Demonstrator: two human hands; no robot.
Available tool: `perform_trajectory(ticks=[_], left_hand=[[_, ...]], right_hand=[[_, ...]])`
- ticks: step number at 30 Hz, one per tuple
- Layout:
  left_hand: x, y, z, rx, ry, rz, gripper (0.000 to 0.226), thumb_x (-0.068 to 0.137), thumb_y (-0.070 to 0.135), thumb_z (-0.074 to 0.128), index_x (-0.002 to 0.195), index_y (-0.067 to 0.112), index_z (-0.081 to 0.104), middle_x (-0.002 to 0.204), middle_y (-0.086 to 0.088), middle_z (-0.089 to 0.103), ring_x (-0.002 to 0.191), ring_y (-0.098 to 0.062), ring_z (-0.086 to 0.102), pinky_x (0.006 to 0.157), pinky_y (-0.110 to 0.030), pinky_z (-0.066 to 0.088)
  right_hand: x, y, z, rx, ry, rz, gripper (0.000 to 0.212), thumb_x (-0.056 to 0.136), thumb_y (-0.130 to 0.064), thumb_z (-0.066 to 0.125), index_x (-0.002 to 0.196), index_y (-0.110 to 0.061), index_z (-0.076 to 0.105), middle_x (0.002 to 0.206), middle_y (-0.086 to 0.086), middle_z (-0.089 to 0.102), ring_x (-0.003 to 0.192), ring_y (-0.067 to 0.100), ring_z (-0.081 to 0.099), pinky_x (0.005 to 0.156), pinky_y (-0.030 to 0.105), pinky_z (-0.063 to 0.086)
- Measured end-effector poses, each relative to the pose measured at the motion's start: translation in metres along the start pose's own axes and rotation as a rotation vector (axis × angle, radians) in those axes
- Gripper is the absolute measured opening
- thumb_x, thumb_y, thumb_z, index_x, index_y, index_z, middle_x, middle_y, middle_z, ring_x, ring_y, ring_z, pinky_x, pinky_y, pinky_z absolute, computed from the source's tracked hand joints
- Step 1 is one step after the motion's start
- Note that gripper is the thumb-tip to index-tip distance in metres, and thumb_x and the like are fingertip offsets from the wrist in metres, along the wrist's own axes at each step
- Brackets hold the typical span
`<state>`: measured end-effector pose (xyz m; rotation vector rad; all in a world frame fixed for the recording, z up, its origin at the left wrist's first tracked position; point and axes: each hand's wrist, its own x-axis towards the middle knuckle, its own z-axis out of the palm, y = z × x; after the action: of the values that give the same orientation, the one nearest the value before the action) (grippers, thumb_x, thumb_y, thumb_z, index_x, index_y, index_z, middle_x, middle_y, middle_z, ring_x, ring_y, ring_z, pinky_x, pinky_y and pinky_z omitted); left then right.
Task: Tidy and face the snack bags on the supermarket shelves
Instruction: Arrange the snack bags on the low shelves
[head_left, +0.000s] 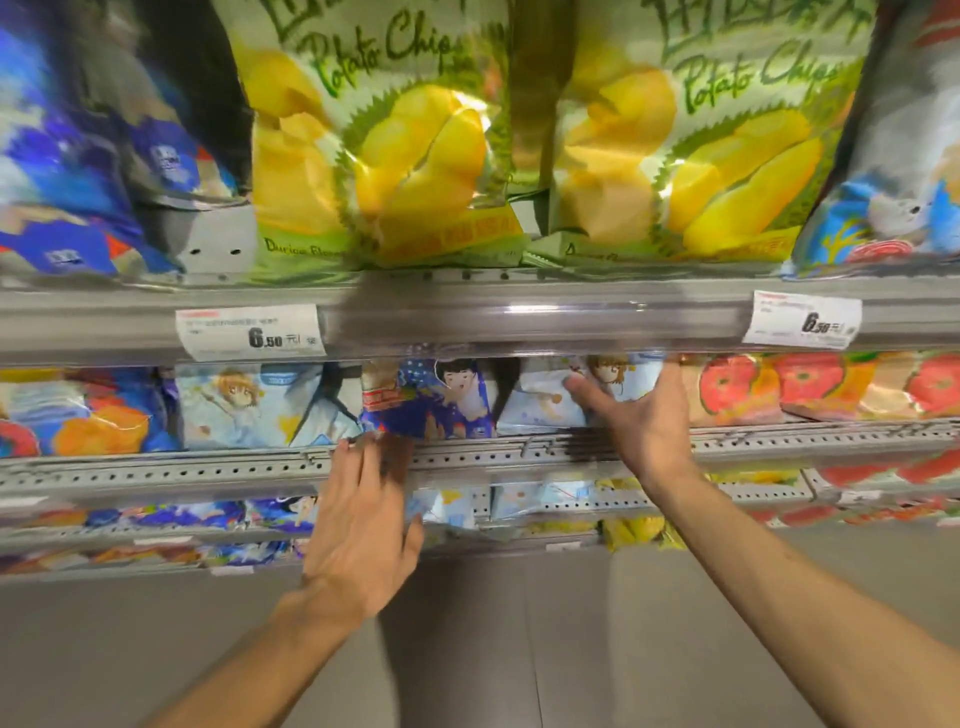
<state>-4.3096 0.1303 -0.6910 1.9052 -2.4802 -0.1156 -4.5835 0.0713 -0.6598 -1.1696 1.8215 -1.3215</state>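
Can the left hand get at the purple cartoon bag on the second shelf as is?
Probably yes. The left hand is open at the shelf lip, fingertips just below the purple cartoon bag. Nothing sits between them; the right hand is over at the pale blue bag.

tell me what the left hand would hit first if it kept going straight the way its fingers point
Probably the blue cartoon snack bag on the middle shelf. The left hand is open, its fingertips at the perforated shelf edge just below that bag. Motion blur makes the depth uncertain, so it may brush the shelf edge first.
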Motion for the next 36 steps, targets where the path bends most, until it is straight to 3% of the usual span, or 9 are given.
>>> perform_trajectory(ticks=[3,5,11,17,20,23,28,32,36], left_hand=[[0.000,-0.002,-0.001,-0.003,-0.014,0.010,0.076,0.082,0.034,0.068,0.144,0.001,0.042,0.137,-0.020,0.046,0.133,-0.038,0.039,0.124,-0.050,0.016],[0.000,-0.002,-0.002,-0.006,-0.012,0.010,0.081,0.077,0.034,0.073,0.144,0.001,0.042,0.136,-0.019,0.048,0.131,-0.038,0.042,0.122,-0.051,0.020],[-0.001,0.000,-0.001,-0.016,-0.013,-0.008,0.086,0.073,0.036,0.077,0.143,0.001,0.042,0.133,-0.018,0.048,0.129,-0.038,0.043,0.121,-0.052,0.025],[0.001,0.000,-0.003,-0.020,-0.029,-0.015,0.080,0.080,0.042,0.069,0.146,0.007,0.039,0.137,-0.009,0.043,0.131,-0.029,0.035,0.119,-0.045,0.030],[0.000,0.000,-0.004,-0.049,-0.049,-0.019,0.087,0.087,0.043,0.060,0.156,0.011,0.018,0.147,-0.007,0.030,0.138,-0.026,0.024,0.124,-0.040,0.019],[-0.006,-0.002,-0.008,-0.123,-0.067,-0.021,0.088,0.091,0.041,0.057,0.159,0.017,0.006,0.156,-0.003,0.014,0.147,-0.021,0.010,0.124,-0.031,0.010],[-0.029,-0.018,-0.017,-0.343,0.000,-0.023,0.062,0.091,0.026,0.061,0.148,0.020,0.037,0.155,0.005,0.021,0.144,-0.014,0.027,0.118,-0.027,0.027],[-0.045,-0.049,-0.020,-0.478,0.148,-0.125,0.040,0.088,0.011,0.065,0.127,0.015,0.059,0.138,0.001,0.046,0.130,-0.017,0.044,0.109,-0.022,0.030],[-0.047,-0.088,-0.024,-0.575,0.300,-0.280,0.035,0.085,0.001,0.066,0.119,0.010,0.059,0.118,-0.004,0.054,0.115,-0.025,0.049,0.102,-0.029,0.035]], right_hand=[[-0.001,0.011,0.002,0.048,-0.001,0.033,0.075,0.070,-0.021,0.095,0.129,-0.020,0.049,0.125,-0.001,0.062,0.113,0.003,0.062,0.087,0.005,0.048],[0.000,0.016,0.006,0.010,0.004,0.008,0.078,0.069,-0.026,0.095,0.131,-0.027,0.047,0.121,-0.009,0.059,0.106,-0.005,0.059,0.080,-0.005,0.039],[0.019,0.027,0.011,-0.183,-0.101,0.021,0.091,0.067,-0.040,0.094,0.142,-0.015,0.047,0.134,0.002,0.061,0.128,0.021,0.055,0.111,0.037,0.044],[0.014,0.035,0.010,-0.354,-0.110,-0.028,0.103,0.063,-0.046,0.095,0.145,-0.015,0.041,0.141,-0.003,0.053,0.123,0.005,0.035,0.098,0.020,0.027],[0.011,0.031,0.004,-0.326,-0.148,-0.036,0.088,0.065,-0.041,0.095,0.136,-0.015,0.050,0.117,-0.018,0.060,0.106,-0.003,0.046,0.097,0.026,0.041],[0.004,0.027,-0.001,-0.329,-0.166,-0.014,0.068,0.069,-0.034,0.094,0.120,-0.015,0.054,0.107,-0.007,0.066,0.100,0.016,0.065,0.087,0.038,0.055],[-0.030,0.023,-0.008,-0.350,-0.004,-0.105,0.078,0.077,-0.027,0.088,0.141,-0.014,0.045,0.133,0.003,0.054,0.121,0.014,0.051,0.104,0.034,0.045],[-0.068,0.015,0.003,-0.355,0.212,-0.302,0.053,0.084,-0.013,0.080,0.128,-0.006,0.050,0.119,0.009,0.053,0.115,0.030,0.052,0.099,0.033,0.039],[-0.097,-0.003,0.045,-0.258,0.124,-0.278,0.041,0.086,-0.009,0.077,0.120,-0.008,0.055,0.111,0.001,0.056,0.107,0.026,0.056,0.096,0.037,0.044]])
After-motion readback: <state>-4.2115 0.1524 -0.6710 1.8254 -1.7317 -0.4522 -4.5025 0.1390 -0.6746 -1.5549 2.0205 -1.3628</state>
